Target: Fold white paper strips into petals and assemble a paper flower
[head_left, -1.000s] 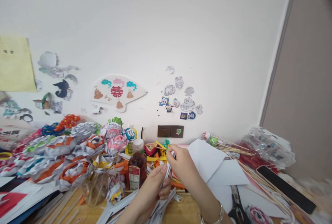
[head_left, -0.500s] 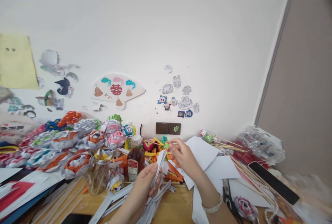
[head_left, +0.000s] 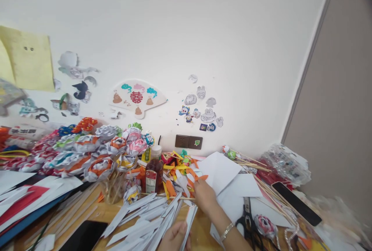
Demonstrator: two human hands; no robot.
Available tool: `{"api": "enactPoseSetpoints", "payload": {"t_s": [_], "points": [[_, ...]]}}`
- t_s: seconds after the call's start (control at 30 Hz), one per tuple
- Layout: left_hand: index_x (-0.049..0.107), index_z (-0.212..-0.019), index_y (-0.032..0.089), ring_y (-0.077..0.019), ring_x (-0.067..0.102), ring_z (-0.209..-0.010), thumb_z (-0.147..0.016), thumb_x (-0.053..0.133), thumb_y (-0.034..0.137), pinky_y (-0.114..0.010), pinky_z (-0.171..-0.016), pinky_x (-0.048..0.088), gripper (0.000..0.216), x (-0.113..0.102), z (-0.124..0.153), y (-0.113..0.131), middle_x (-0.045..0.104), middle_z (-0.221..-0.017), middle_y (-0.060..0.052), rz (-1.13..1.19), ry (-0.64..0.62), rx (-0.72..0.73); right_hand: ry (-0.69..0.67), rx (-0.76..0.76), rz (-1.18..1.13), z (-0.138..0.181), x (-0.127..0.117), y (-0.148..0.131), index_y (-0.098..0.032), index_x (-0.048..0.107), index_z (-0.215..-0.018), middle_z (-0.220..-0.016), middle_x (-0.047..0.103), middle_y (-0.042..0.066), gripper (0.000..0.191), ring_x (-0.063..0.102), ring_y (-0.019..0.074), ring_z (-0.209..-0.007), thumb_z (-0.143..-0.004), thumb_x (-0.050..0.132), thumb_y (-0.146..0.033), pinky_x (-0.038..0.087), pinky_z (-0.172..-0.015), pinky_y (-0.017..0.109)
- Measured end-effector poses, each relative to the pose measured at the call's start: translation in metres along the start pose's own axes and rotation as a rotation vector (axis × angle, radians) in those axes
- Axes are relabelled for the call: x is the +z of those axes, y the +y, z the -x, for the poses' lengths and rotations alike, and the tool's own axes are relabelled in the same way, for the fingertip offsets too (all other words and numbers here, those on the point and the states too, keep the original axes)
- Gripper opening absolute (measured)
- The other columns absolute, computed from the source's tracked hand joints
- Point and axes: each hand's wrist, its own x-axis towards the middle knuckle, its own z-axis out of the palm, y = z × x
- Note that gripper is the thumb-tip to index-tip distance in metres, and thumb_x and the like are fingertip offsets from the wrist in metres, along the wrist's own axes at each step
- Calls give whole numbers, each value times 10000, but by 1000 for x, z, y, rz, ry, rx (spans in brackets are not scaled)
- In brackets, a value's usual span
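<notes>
My left hand (head_left: 176, 236) sits at the bottom edge, closed on a folded white paper strip (head_left: 188, 222) that stands up from its fingers. Further up, my right hand (head_left: 205, 195), with a bracelet on the wrist, reaches into a heap of orange, yellow and white paper strips (head_left: 180, 179); its fingertips are buried among them, so what they touch is hidden. A fan of folded white paper strips (head_left: 145, 216) lies on the wooden table (head_left: 200, 235) just left of both hands.
A brown bottle (head_left: 153, 175) stands behind the strips. Paper flowers (head_left: 87, 154) in a jar fill the left. White sheets (head_left: 223, 173), scissors (head_left: 247, 220), wooden skewers (head_left: 261, 165), a black phone (head_left: 296, 203) and a plastic bag (head_left: 286, 163) lie right. Another phone (head_left: 84, 236) is front left.
Both hands have dropped lower and moved apart. The right hand let go of the strip they held together and reached into the coloured heap. The camera has tilted down and shifted.
</notes>
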Motion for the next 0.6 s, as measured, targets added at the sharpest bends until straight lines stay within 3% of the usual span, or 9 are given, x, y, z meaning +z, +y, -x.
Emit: {"api": "enactPoseSetpoints", "payload": {"t_s": [0.13, 0.27, 0.4, 0.6], "points": [[503, -549, 180, -40, 287, -259, -534, 528, 776, -182, -311, 152, 597, 8, 10, 7, 445, -378, 71, 71, 42, 9, 41, -16, -88, 5, -15, 3, -162, 614, -733, -791, 634, 69, 98, 578, 190, -733, -747, 520, -139, 382, -650, 259], [492, -529, 176, -46, 308, -259, -526, 539, 770, -178, -304, 176, 596, 13, 18, 18, 430, -358, 77, 69, 34, 41, 173, -28, -272, 10, -39, 4, -172, 571, -619, -661, 606, 16, 139, 550, 161, -653, -742, 511, -189, 384, -618, 241], [499, -554, 171, -49, 347, -267, -497, 574, 757, -180, -301, 192, 594, 10, 14, 23, 505, -423, 53, 83, 109, 91, 387, -26, -526, 11, -67, 4, -172, 551, -627, -638, 605, 13, 203, 563, 166, -637, -767, 495, -308, 424, -612, 255], [524, -568, 158, -45, 346, -256, -466, 604, 745, -186, -312, 188, 602, 7, -2, 48, 523, -437, 37, 117, 141, 217, 804, 41, -903, 20, -121, 8, -174, 499, -821, -845, 640, 81, 274, 604, 175, -707, -825, 421, -437, 488, -678, 323]]}}
